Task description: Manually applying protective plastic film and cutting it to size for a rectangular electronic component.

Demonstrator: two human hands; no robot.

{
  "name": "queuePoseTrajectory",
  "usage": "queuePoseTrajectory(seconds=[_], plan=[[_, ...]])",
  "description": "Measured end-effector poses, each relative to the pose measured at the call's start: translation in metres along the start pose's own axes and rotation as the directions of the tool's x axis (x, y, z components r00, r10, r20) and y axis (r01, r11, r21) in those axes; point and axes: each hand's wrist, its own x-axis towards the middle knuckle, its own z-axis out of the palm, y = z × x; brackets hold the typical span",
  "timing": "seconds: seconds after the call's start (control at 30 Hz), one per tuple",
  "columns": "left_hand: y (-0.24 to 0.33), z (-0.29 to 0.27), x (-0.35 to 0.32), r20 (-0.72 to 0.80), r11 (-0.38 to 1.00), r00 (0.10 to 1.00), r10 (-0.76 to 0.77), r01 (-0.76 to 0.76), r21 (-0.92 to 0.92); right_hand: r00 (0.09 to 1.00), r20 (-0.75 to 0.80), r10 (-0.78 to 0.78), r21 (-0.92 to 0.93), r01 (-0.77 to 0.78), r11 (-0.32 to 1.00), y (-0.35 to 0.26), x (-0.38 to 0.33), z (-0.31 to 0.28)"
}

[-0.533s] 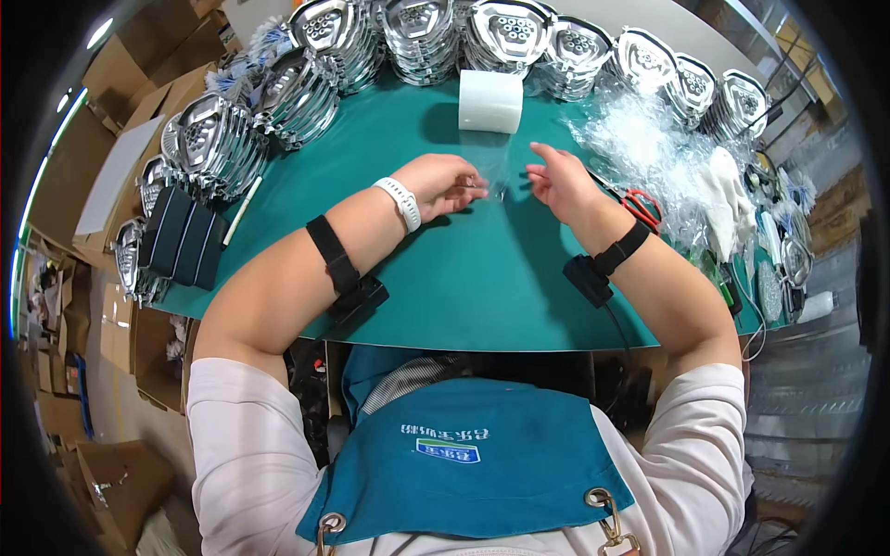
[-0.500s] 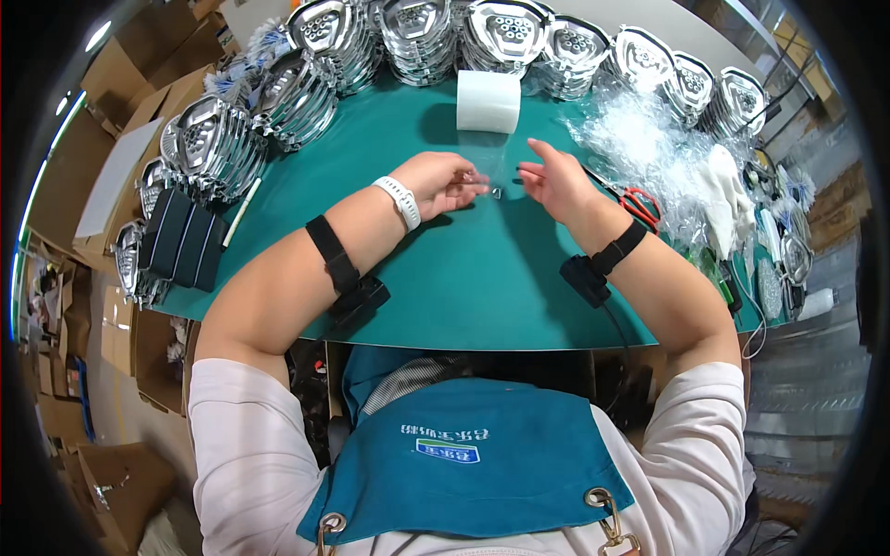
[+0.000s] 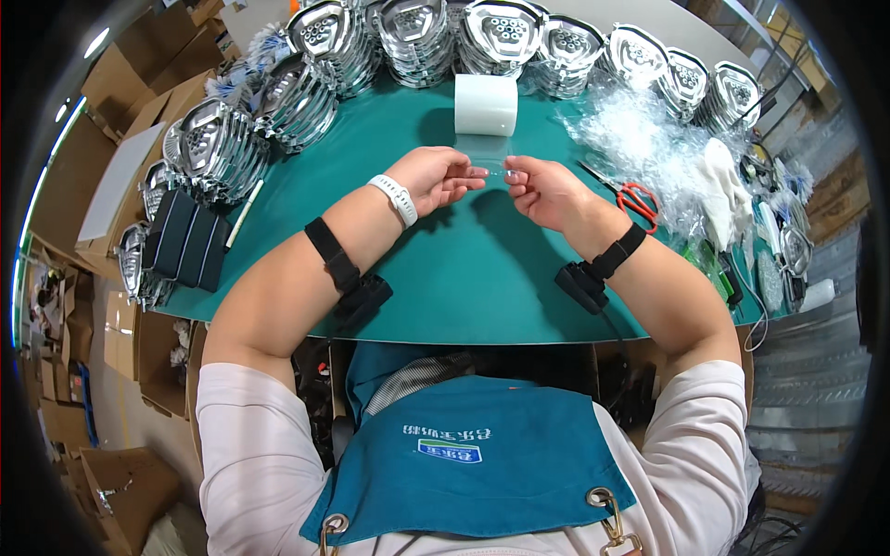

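A roll of clear plastic film (image 3: 486,105) lies on the green tabletop in front of me. Its loose end (image 3: 484,148) stretches toward me between my two hands. My left hand (image 3: 438,179), wearing a white wristband, pinches one corner of that film between thumb and forefinger, its other fingers loosely curled. On the opposite corner my right hand (image 3: 545,190) closes thumb and fingers in a pinch. The film's edge is see-through and hard to trace between the fingertips.
Stacks of shiny metal plates (image 3: 405,56) line the table's far side and left. Red-handled scissors (image 3: 637,204) lie beside my right wrist, near crumpled clear film (image 3: 630,130) and a white glove (image 3: 726,190). Dark blocks (image 3: 185,243) and a pale stick (image 3: 244,213) sit at left.
My right hand has moved left and closed from open fingers into a pinch on the film. My left hand has risen slightly, and the film's end now spans both hands.
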Motion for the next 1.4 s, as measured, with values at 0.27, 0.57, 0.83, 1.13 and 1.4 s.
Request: queuePoseTrajectory(seconds=[0.27,0.57,0.83,1.13,1.4], plan=[[0.002,-0.007,0.000,0.005,0.999,0.999,-0.032,0.032,0.022,1.000,-0.029,-0.008,-0.133,0.004,0.991,-0.007,-0.018,0.002],[0.022,-0.003,-0.019,0.000,0.970,0.998,0.067,-0.065,0.232,0.991,-0.039,-0.132,-0.338,0.111,0.935,-0.038,-0.037,0.023],[0.028,0.026,-0.097,0.045,0.963,0.982,0.186,-0.191,0.192,0.967,-0.005,-0.253,-0.436,0.226,0.871,-0.036,-0.109,0.055],[-0.055,0.030,-0.180,0.178,0.971,0.981,0.078,-0.115,0.208,0.978,0.138,-0.155,-0.453,0.201,0.868,0.043,-0.194,0.042],[-0.126,0.023,-0.171,0.003,0.940,0.995,-0.099,0.093,0.329,0.991,-0.121,-0.056,-0.548,-0.019,0.837,0.122,-0.182,0.004]])
